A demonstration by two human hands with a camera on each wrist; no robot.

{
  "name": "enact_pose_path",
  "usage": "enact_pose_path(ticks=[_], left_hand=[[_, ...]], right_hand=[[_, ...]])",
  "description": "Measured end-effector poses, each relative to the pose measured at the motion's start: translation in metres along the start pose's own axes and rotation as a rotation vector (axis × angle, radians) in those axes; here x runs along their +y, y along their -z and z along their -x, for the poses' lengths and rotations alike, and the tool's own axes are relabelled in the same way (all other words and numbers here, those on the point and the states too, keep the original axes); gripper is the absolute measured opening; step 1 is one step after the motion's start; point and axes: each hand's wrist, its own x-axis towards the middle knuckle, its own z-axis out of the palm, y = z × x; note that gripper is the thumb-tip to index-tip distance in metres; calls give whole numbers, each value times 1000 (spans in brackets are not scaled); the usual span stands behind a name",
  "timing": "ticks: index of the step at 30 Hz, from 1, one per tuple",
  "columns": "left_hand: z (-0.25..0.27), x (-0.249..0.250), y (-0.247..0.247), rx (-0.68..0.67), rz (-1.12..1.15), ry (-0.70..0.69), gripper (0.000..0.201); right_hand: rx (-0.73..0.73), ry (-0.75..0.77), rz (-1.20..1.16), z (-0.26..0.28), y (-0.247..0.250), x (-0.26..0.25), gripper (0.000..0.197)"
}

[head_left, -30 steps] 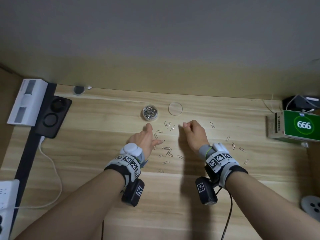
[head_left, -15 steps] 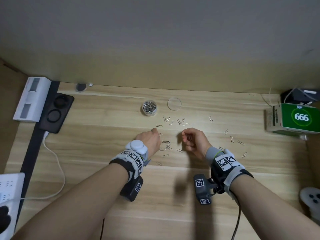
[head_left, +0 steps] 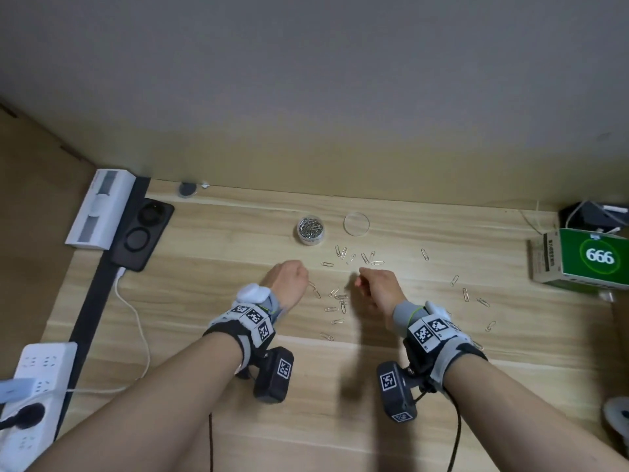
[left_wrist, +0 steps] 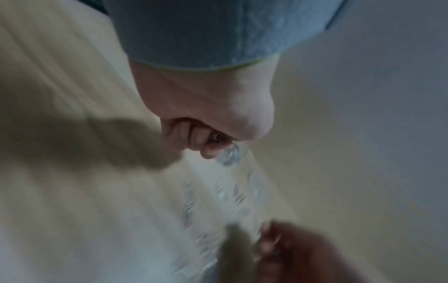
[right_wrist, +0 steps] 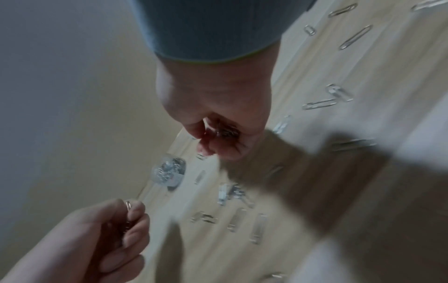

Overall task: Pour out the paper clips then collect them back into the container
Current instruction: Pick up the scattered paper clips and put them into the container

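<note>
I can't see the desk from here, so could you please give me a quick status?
Both hands, left and right, hold gathered paper clips. Container part-filled, lid off beside it. Loose clips scattered on desk; nothing blocking.

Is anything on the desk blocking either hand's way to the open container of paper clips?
Nothing visible. The left hand and right hand, each holding paper clips, face the container across bare desk with a few loose paper clips; the clear lid lies beside it.
</note>
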Motion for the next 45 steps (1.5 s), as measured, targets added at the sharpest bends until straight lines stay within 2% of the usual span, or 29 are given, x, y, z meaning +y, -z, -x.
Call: enact_pose_path(ticks=[3, 7, 9, 11, 13, 17, 24, 32, 36, 40, 45], left_hand=[[-15, 10, 24, 97, 290, 145, 31], [-41, 24, 54, 102, 707, 309, 18], [-50, 30, 64, 93, 789, 319, 20], [-58, 35, 72, 90, 842, 313, 20], [-66, 38, 77, 92, 875, 317, 20], [-78, 33, 77, 112, 858, 298, 22], [-82, 24, 74, 123, 846, 286, 13], [-75, 41, 73, 136, 998, 281, 11], [-80, 39, 69, 156, 956, 284, 24], [-73, 43, 65, 138, 968, 242, 20], [-49, 49, 58, 119, 945, 156, 27]], right_hand=[[-16, -4, -142, -2, -10, -27, 25], [8, -55, -399, -9, -26, -68, 17], [-16, -67, -473, -13, -30, -81, 12], [-57, -58, -432, -18, -35, -92, 13], [-89, -38, -365, -25, -41, -100, 14], [-88, -23, -372, -36, -50, -112, 18], [-93, -3, -333, -37, -52, -114, 34], [-98, 42, -392, -29, -39, -102, 22], [-60, 35, -394, -30, -24, -91, 25], [-21, 25, -413, -24, -7, -79, 23], [53, 29, -351, -12, 11, -57, 15]])
